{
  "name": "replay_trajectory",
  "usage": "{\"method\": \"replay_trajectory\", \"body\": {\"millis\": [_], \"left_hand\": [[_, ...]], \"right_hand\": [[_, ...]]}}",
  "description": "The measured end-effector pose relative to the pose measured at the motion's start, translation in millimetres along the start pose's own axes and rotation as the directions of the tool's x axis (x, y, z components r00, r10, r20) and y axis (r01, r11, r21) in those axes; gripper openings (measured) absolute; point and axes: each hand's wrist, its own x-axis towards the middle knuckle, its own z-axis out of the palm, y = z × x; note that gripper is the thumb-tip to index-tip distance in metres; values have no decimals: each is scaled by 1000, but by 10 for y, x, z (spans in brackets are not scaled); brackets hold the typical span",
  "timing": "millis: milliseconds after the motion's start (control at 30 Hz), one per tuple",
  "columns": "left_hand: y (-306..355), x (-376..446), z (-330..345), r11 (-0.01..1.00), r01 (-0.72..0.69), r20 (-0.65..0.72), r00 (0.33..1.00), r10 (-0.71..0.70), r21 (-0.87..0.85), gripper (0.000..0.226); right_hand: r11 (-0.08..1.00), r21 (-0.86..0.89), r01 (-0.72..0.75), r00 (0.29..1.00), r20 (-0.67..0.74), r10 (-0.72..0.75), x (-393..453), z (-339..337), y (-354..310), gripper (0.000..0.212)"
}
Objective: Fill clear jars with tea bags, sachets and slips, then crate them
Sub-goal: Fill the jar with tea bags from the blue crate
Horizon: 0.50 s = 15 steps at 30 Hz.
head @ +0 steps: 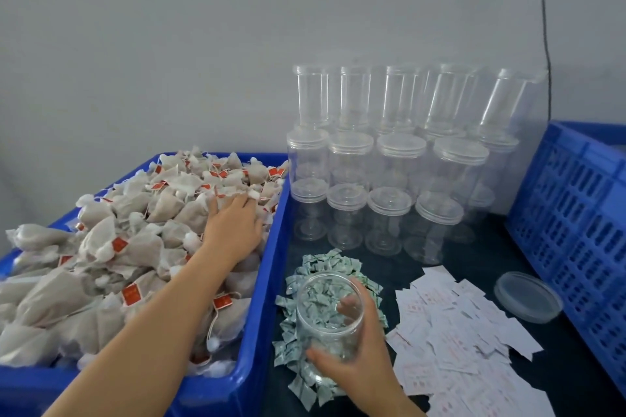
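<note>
the left hand [233, 225] lies palm down, fingers spread, on the heap of tea bags [111, 257] in the blue bin [261, 281] at the table's left edge; whether it grips any i cannot tell. the right hand [359, 362] wraps around an open clear jar [328, 322], tilted above the sachets [325, 267] near the front edge. white slips [467, 332] lie just right, a loose lid [528, 296] beyond, lidded jars [389, 179] stacked at the back, a blue crate [582, 220] at the right edge.

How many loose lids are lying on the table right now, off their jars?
1. A single clear lid lies flat on the dark table, right of the paper slips, beside the blue crate. Others may be hidden.
</note>
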Motion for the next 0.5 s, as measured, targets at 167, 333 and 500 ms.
{"method": "replay_trajectory", "body": {"millis": [167,333,500], "left_hand": [[-7,-8,-62,879,1,-179,979,-98,-477,38],[77,-18,-342,569,-37,-203,952,-231,-822,25],[276,-149,-674,329,-69,-106,990,-94,-942,38]], "right_hand": [[998,52,18,1000,-23,-17,-13,20,36,109],[998,51,33,999,-34,-31,-21,25,35,108],[997,62,46,999,-32,-44,-21,34,36,104]]}}
